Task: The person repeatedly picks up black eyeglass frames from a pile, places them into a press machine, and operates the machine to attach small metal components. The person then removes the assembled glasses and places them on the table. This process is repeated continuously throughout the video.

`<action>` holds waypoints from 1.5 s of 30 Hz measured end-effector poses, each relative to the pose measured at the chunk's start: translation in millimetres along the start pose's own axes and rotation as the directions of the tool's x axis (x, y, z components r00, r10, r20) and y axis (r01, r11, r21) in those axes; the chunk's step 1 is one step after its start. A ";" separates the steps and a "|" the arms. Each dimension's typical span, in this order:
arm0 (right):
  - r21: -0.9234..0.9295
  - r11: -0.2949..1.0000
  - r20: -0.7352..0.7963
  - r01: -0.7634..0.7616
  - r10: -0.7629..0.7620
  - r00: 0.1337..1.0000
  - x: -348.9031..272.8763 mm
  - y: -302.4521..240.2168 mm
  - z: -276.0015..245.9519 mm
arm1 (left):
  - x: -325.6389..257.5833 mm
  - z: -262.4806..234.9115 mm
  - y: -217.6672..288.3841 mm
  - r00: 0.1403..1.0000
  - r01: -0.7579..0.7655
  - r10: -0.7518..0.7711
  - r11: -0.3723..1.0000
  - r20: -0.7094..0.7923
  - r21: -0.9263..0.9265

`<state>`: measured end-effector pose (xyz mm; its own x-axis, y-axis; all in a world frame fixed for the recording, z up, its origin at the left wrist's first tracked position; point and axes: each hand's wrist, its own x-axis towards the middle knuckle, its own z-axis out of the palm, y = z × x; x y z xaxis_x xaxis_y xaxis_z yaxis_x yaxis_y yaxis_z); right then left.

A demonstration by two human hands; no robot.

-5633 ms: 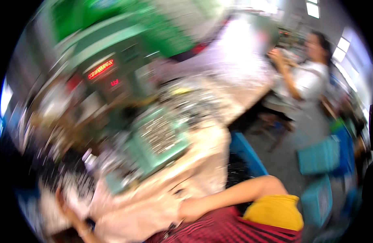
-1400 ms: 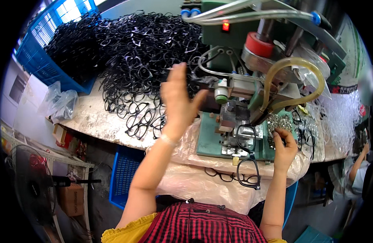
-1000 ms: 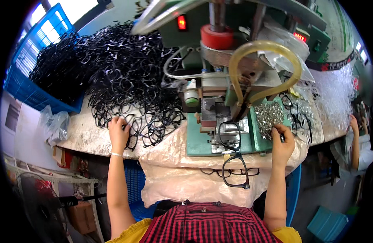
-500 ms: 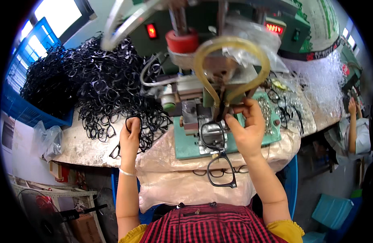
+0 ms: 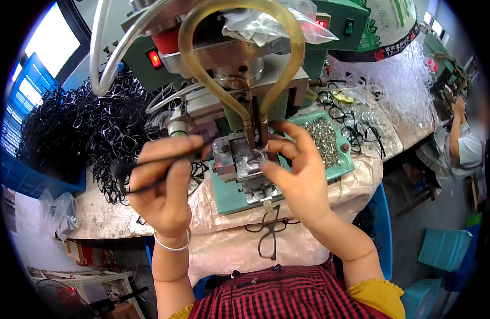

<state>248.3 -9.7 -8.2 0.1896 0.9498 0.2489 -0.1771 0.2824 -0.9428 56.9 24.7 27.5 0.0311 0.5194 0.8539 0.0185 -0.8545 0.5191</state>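
Note:
My left hand [image 5: 162, 186] is raised left of the machine, its fingers closed on a black eyeglass frame [image 5: 144, 183] smeared by motion. My right hand [image 5: 301, 175] reaches to the metal fixture [image 5: 247, 165] beneath two copper-coloured prongs [image 5: 256, 133]. Its thumb and fingers are curled but apart around the fixture's right side; no held thing shows between them. Several black eyeglass frames [image 5: 269, 228] lie on the pinkish sheet in front of the green machine base [image 5: 223, 199]. To the right of the fixture, a green tray [image 5: 347, 165] holds many small metal parts [image 5: 322, 143].
A tangled heap of black eyeglass frames [image 5: 106, 122] covers the bench at left, beside a blue crate [image 5: 37, 173]. More frames [image 5: 362, 133] and a pile of clear strips [image 5: 394, 85] lie at right. Yellowish tubing [image 5: 298, 48] loops over the fixture. Another person [image 5: 463, 138] sits far right.
My left hand has moved right and up toward the machine with a frame in it. The frame at the fixture is gone from there; my right hand stays at the fixture. The view has shifted.

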 end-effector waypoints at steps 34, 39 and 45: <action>-0.156 0.987 -0.495 0.048 -0.120 0.861 33.9 110.8 -116.7 | -207.0 -229.5 -93.9 0.809 0.417 -0.532 0.218 -0.251 0.882; -0.336 0.938 -0.302 0.081 -0.189 0.934 39.1 85.3 -93.1 | -163.1 -233.8 -109.8 0.880 0.456 -0.360 0.458 -0.310 0.763; -0.501 0.863 -0.278 0.069 -0.235 0.931 24.9 81.1 -117.5 | -115.8 -405.7 -153.8 0.814 0.579 -0.107 0.088 -0.570 0.811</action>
<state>352.2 21.0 -104.6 0.4864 0.7807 0.3922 0.3440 0.2415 -0.9074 -355.1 96.1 -136.6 -0.5466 0.5144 0.6607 0.8296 0.2255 0.5108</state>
